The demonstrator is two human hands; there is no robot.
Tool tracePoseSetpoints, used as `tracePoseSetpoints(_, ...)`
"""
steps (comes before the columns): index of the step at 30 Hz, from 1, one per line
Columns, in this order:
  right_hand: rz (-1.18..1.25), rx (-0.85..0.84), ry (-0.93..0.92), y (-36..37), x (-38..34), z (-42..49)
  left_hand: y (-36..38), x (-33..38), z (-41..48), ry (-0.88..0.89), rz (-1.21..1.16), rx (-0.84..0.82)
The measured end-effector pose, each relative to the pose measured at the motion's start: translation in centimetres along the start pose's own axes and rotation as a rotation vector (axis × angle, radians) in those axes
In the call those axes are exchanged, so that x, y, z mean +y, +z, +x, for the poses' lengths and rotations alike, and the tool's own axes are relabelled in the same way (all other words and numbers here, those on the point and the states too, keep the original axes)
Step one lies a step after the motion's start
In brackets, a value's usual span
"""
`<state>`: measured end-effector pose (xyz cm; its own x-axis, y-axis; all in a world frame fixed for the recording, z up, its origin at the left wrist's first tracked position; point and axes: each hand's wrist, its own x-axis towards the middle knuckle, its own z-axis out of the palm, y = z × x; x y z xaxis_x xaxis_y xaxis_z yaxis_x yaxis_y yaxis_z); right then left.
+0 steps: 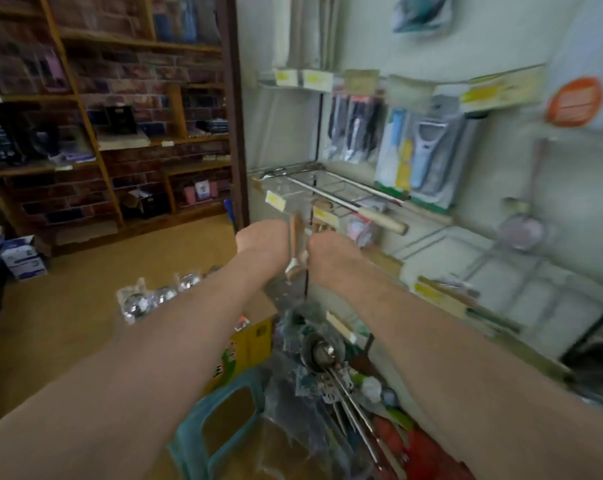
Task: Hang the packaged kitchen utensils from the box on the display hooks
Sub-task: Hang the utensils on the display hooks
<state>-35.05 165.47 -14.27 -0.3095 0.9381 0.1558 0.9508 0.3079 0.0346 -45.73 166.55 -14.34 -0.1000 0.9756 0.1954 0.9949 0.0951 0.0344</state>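
Chrome wire rack [328, 181] carries the hooks, and the yellow cardboard box [255, 337] of wrapped utensils sits below it. Left hand [263, 240] and right hand [328, 252] both grip one clear utensil pack [295, 251], raised just under the rack; best, I judge, to stretch its hanging hole flat and slide it straight on. Yellow price tags [275, 199] are too blurred to read.

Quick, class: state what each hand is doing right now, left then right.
Left hand: grips the packaged utensil near its wooden handle.
Right hand: holds the same package from the other side; fingertips hidden.
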Motion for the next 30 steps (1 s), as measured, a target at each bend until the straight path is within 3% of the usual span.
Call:
tracePoseSetpoints(14,-0.109,0.096,0.303,-8.4,15.3,-13.4,-7.1,19.7,-5.9,0.404,-0.070,0.147)
tracePoseSetpoints(30,-0.136,0.102,0.523,-14.3,29.9,-35.1,-11.0,41.2,-22.4,0.652,-0.145,0.167)
